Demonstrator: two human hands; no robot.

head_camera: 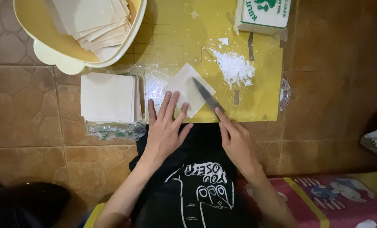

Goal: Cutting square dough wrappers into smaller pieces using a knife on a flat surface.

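A white square pastry sheet (187, 87) lies turned like a diamond on the yellow cutting board (264, 101). My left hand (165, 128) rests flat with fingers spread, its fingertips pressing the sheet's near left corner. My right hand (235, 141) grips a dark-bladed knife (207, 96), index finger along its back; the blade lies diagonally across the sheet's right side. A pile of white flour (235, 67) sits on the board just right of the sheet.
A stack of square sheets (109, 97) lies on plastic wrap left of the board. A pale yellow tub (40, 31) at top left holds cut sheets. A white packet (264, 14) stands at the board's far edge. Brown tiled floor surrounds everything.
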